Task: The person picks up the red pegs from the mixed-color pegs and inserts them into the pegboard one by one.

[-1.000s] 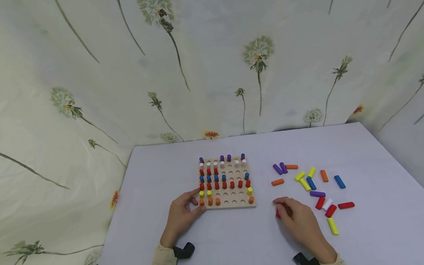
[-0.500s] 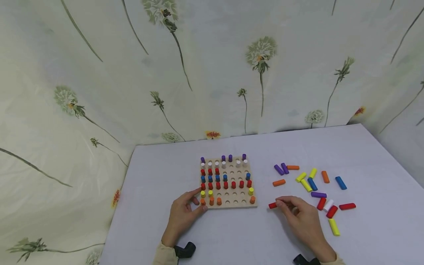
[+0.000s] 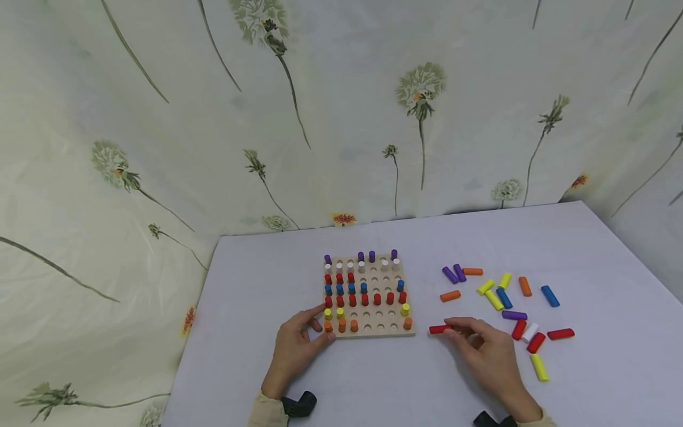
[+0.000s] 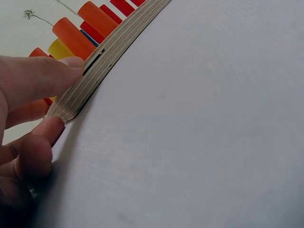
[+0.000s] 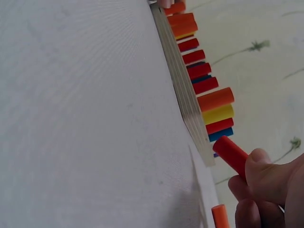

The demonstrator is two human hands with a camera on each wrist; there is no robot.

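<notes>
A wooden pegboard [image 3: 374,334] lies on the white table, with rows of purple, white, red, blue, yellow and orange pegs standing in its holes. My left hand [image 3: 296,346] grips the board's near left corner; in the left wrist view the thumb [image 4: 42,78] presses the front edge and other fingers lie round the side. To the right of the board, my right hand [image 3: 485,356] pinches a red peg [image 3: 439,330] between thumb and fingertips. The right wrist view shows that red peg [image 5: 231,154] raised off the table, its free end pointing toward the board.
Loose pegs lie scattered on the right half of the table, among them an orange peg [image 3: 450,296], a blue peg [image 3: 549,296], a white peg [image 3: 530,333] and a yellow peg [image 3: 539,367]. A flower-patterned cloth [image 3: 341,118] hangs behind the table.
The red peg, mostly covered by the right hand a second ago, now sticks out leftward from the fingertips and has turned more level. My left hand keeps its place on the board's corner.
</notes>
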